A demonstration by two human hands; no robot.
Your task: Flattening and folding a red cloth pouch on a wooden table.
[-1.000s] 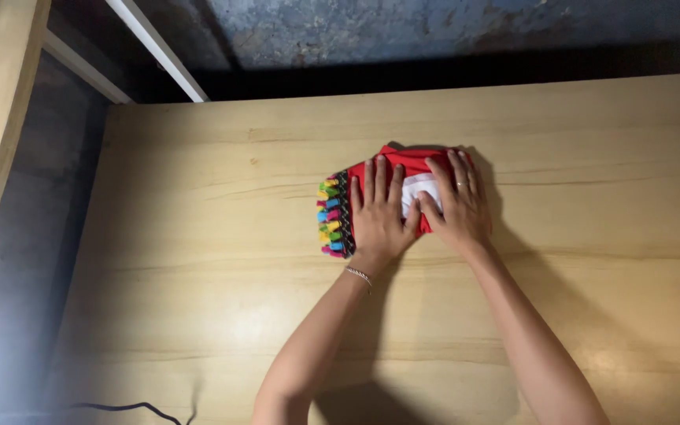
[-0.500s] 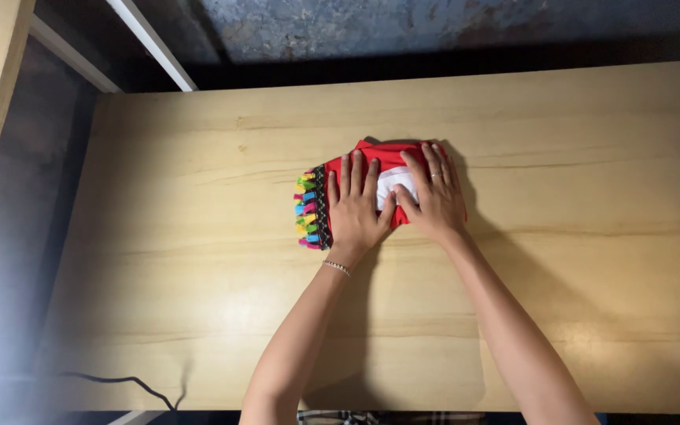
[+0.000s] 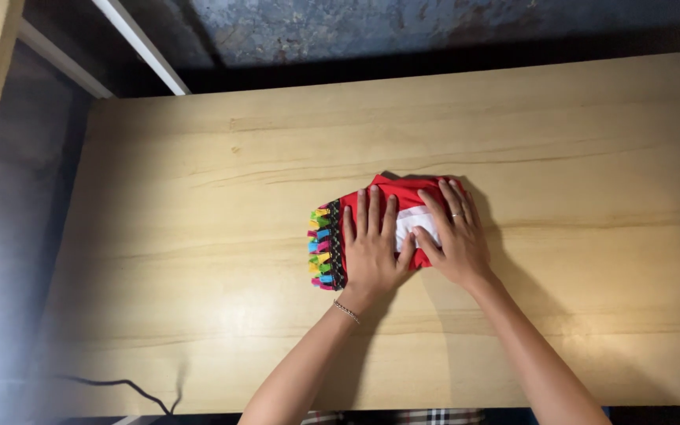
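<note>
Folded red cloth (image 3: pixel 403 191) lies flat near middle of wooden tabletop (image 3: pixel 198 236), white patch (image 3: pixel 416 222) showing between hands. Multicoloured tassel fringe (image 3: pixel 320 249) along cloth's left edge, beside black trim. Left hand (image 3: pixel 371 248) flat on cloth, fingers spread, palm down. Right hand (image 3: pixel 454 236) flat on cloth's right part, fingers spread, ring on one finger. Thumbs nearly touching. Bracelet (image 3: pixel 347 311) on left wrist. Black cable (image 3: pixel 120 386) at tabletop's near-left edge.

We see a warm, bright light on the table (image 3: pixel 198 236), with a soft glare patch at the near left. The arms throw dark shadows to the right (quite sharp ones). The left edge is dim and blurred.
</note>
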